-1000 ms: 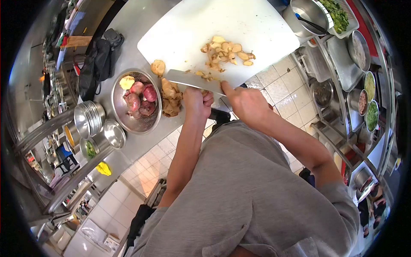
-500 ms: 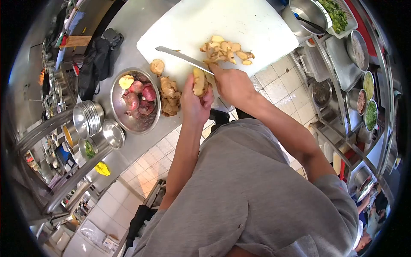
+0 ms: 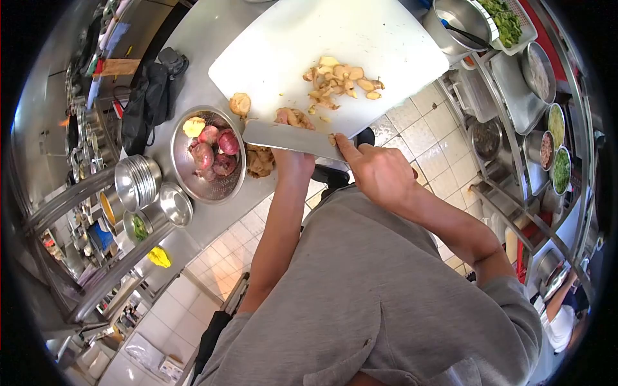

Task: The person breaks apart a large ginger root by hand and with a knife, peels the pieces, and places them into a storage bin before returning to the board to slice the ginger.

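Observation:
My right hand is wrapped round the handle end of a broad knife, its index finger stretched along the blade. The blade points left and lies across the view above my left hand, hiding most of its fingers. Just beyond the blade shows a piece of ginger, at the near edge of the white cutting board; whether my left fingers grip it is hidden. Cut ginger pieces lie on the board. More unpeeled ginger is left of my left wrist, partly behind the blade.
A perforated metal bowl holding red onions stands on the steel counter, with stacked steel bowls farther left. A metal pot is at the upper right. Racks with food containers line the right; a person is beyond.
The knife has turned from edge-on to show its broad side and moved lower. My right hand has shifted right and down. The ginger in my left hand is now mostly hidden by the blade.

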### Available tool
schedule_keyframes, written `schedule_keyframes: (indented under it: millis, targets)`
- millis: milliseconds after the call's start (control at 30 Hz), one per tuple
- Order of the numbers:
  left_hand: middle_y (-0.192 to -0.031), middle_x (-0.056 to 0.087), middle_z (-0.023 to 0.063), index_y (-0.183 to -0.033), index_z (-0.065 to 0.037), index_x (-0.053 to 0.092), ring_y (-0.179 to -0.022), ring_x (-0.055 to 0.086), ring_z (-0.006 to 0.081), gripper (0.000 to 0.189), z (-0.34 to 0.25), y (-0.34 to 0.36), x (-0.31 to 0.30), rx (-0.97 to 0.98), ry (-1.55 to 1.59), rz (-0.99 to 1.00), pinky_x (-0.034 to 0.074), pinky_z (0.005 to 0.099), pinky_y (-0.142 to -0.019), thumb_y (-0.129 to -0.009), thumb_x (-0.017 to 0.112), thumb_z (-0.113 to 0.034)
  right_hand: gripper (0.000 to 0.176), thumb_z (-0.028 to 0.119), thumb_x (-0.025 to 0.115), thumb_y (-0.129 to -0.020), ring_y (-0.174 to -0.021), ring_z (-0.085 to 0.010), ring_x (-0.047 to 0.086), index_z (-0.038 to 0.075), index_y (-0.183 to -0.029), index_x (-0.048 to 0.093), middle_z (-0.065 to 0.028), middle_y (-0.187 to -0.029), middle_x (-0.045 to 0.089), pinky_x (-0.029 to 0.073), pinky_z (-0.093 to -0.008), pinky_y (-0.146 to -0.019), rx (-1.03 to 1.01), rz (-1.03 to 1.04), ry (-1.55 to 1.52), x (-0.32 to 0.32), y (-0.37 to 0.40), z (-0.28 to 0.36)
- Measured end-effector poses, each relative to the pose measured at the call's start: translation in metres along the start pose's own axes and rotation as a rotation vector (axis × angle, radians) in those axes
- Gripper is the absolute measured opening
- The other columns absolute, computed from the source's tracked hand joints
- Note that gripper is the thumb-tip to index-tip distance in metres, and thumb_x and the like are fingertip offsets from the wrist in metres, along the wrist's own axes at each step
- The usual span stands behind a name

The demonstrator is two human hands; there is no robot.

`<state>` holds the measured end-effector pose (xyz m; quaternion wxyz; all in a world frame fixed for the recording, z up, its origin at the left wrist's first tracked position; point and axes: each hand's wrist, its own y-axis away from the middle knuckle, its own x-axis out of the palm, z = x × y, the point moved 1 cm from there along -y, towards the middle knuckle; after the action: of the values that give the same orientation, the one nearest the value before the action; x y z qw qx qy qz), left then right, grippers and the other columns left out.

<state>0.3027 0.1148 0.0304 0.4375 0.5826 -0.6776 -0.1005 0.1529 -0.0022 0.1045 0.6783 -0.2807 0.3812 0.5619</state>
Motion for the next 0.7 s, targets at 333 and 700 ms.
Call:
schedule_keyframes:
  millis: [333, 700]
  targets:
    - [-0.113, 0.058, 0.0024, -0.122, -0.015, 0.050, -0.095, 0.063, 0.0155, 0.025, 0.005, 0.000, 0.003, 0.031, 0.111, -0.093, 0.058, 0.0357, -0.081, -0.103, 0.060, -0.026, 0.060, 0.003, 0.062, -0.077, -0.058, -0.0302, 0.066, -0.001, -0.137, 0.056, -0.0147, -0.073, 0.065, 0.054, -0.0416, -0.054, 0.012, 0.027, 0.008, 0.009, -0.012, -0.002]
    - [-0.090, 0.062, 0.0025, -0.115, -0.011, 0.053, -0.067, 0.061, 0.0136, 0.016, 0.001, 0.010, 0.010, 0.089, -0.140, -0.063, 0.047, 0.0272, -0.049, -0.106, 0.052, -0.024, 0.033, 0.004, 0.058, -0.083, -0.062, -0.0361, 0.068, -0.001, -0.116, 0.061, -0.0179, -0.071, 0.067, 0.053, -0.0471, -0.055, -0.005, 0.013, -0.077, 0.034, -0.045, -0.008]
